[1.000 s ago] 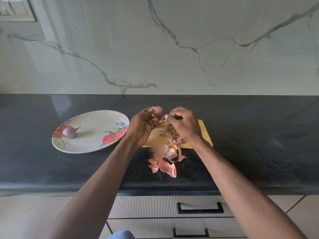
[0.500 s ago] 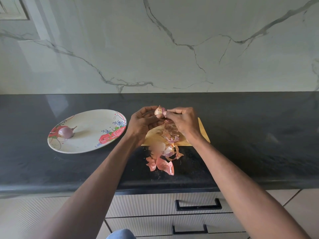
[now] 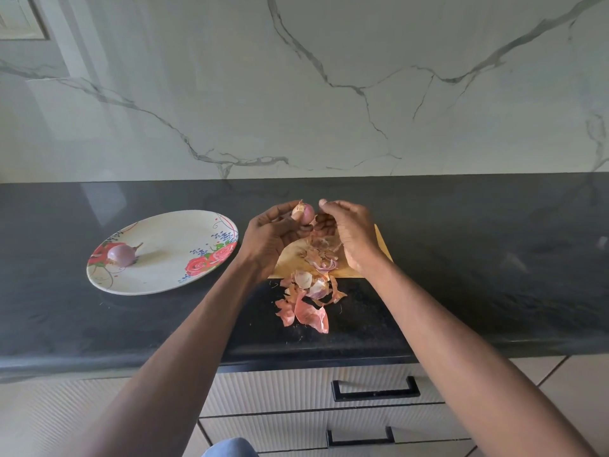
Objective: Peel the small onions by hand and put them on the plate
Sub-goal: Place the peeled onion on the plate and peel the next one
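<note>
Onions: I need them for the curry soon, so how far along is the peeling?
Done: one peeled onion lies on the floral plate, and a heap of skins lies by the cutting board. In hand: the left hand holds a second onion, some skin still at its tip, while the right hand curls beside it. Left: finish that one and plate it. I can't tell whether more unpeeled onions remain.

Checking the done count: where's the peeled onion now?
Head view, left side: the peeled onion lies on the floral plate, near its left rim, left of both hands.
</note>
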